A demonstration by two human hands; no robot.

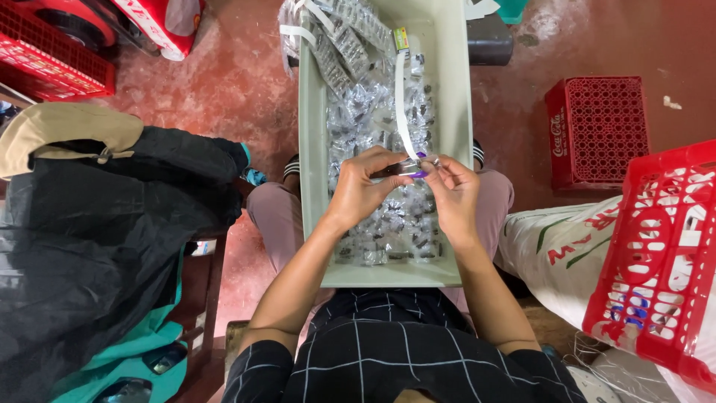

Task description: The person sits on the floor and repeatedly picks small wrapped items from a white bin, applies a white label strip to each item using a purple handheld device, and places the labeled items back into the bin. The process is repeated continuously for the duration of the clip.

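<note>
Upper left: red crate (52, 63). Centre: pale green tray (312, 149) filled with clear packets (388, 216). Above it, left hand (362, 190) and right hand (455, 194) pinch one small packet (403, 169). Right edge: red basket (660, 261).

Glossy, crinkled clear-plastic sachets (388, 216) heaped in a smooth, matt pale-green plastic tray (456, 134). One shiny sachet (399, 169) pinched between left hand (362, 190) and right hand (453, 194), a smooth white strip (403, 112) trailing from it. Red moulded-plastic lattice crates (597, 130), faintly glossy. Woven plastic sack (559, 254), coarse and matt. Black bag (82, 254) with a dull sheen. Rough, worn red cement floor (239, 82). Soft checked cloth shirt (388, 358).
</note>
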